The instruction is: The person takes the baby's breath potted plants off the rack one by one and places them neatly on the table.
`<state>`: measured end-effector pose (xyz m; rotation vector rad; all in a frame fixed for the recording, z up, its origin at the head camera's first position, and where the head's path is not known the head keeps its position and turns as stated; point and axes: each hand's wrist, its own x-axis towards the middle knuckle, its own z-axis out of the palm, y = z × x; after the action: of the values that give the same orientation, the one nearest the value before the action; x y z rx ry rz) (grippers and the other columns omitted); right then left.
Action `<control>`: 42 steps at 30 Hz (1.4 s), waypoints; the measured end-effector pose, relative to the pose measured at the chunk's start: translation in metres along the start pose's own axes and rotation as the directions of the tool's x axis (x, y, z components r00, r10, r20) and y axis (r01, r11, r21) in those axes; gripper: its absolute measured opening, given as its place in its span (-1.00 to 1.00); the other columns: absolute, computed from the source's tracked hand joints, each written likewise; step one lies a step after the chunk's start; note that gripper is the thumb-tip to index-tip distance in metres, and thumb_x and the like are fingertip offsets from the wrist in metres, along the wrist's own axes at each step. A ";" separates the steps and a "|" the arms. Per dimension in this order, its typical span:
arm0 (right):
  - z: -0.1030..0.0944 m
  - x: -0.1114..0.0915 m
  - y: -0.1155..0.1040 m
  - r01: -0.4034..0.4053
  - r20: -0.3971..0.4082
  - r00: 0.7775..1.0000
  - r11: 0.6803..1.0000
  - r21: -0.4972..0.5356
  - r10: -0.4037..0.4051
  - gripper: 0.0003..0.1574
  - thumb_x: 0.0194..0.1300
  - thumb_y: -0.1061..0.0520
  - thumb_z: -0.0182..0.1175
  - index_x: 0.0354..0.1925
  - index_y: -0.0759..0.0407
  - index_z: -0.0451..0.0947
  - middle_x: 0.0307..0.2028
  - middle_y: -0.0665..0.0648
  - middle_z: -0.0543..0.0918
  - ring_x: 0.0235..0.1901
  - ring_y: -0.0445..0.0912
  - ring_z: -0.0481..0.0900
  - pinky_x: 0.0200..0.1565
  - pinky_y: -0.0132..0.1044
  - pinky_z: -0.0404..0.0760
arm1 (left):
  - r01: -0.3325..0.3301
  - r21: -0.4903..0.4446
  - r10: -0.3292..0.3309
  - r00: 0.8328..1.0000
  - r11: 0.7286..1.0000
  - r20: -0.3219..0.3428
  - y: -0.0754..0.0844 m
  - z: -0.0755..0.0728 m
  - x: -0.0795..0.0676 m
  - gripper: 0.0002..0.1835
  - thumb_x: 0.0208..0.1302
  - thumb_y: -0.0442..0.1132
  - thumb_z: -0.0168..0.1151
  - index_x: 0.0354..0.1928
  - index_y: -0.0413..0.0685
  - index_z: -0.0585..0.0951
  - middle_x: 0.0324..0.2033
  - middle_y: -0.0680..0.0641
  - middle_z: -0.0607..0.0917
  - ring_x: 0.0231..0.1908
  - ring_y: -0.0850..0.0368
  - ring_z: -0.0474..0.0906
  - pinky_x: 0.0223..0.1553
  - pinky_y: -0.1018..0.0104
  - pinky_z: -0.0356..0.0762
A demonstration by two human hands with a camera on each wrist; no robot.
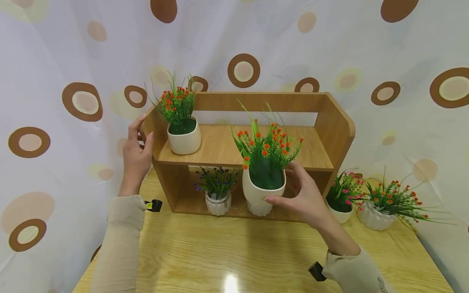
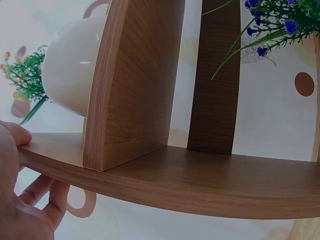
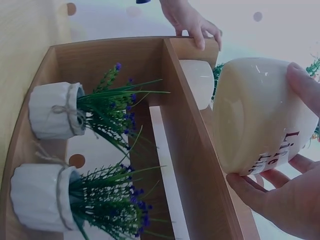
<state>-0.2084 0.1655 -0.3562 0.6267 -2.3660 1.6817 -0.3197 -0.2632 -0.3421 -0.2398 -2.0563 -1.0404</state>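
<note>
My right hand [image 1: 304, 195] grips a cream flowerpot [image 1: 264, 188] with orange artificial flowers [image 1: 269, 146], thumb on its near side. The pot is tilted and held up in front of the wooden shelf's upper board [image 1: 220, 142]. Dark lettering shows on the pot in the right wrist view. My left hand [image 1: 137, 156] holds the shelf's left side panel [image 2: 60, 165], thumb on the inner face and fingers outside. Beside it, a second cream pot [image 1: 184, 138] with orange flowers stands upright at the upper board's left end.
On the lower level stand two white pots with purple flowers, one at the left [image 3: 56, 110] and another [image 3: 40, 197] partly hidden behind the held pot in the head view. Right of the shelf, a pink-flowered pot [image 1: 338, 209] and an orange-flowered white pot [image 1: 375, 215] stand on the table [image 1: 205, 252].
</note>
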 end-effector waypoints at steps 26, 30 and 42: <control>-0.024 -0.078 0.035 -0.107 -0.128 0.987 0.993 -0.053 0.100 -0.02 0.10 0.30 0.56 0.40 0.11 0.31 0.22 -0.10 0.51 0.21 -0.44 0.47 0.20 -0.67 0.39 | -0.001 -0.018 0.000 1.000 1.000 -0.011 0.001 -0.002 -0.002 -0.44 0.57 -0.19 0.08 0.52 0.36 0.33 -0.33 0.05 0.38 -0.39 0.10 0.39 -0.36 0.48 0.33; -0.027 -0.093 0.047 -0.158 -0.156 0.976 0.987 -0.041 0.149 0.01 0.10 0.32 0.55 0.42 0.10 0.28 0.23 -0.11 0.48 0.21 -0.46 0.45 0.19 -0.69 0.39 | 0.006 -0.007 -0.006 1.000 1.000 -0.007 0.002 -0.002 -0.003 -0.43 0.57 -0.18 0.08 0.52 0.38 0.32 -0.29 -0.04 0.42 -0.37 0.13 0.38 -0.34 0.49 0.35; -0.056 -0.136 0.084 -0.462 -0.240 0.862 0.887 -0.008 0.447 0.22 0.23 0.17 0.51 0.62 -0.04 0.00 0.51 0.26 0.18 0.41 -0.23 0.35 0.04 -0.69 0.50 | -0.014 -0.024 0.014 1.000 1.000 -0.012 0.002 0.000 -0.001 -0.43 0.57 -0.23 0.08 0.52 0.33 0.34 -0.36 0.11 0.33 -0.43 0.11 0.34 -0.37 0.47 0.31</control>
<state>-0.1284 0.2732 -0.4601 -0.1604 -2.5082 1.7156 -0.3174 -0.2617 -0.3415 -0.2595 -2.0301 -1.0568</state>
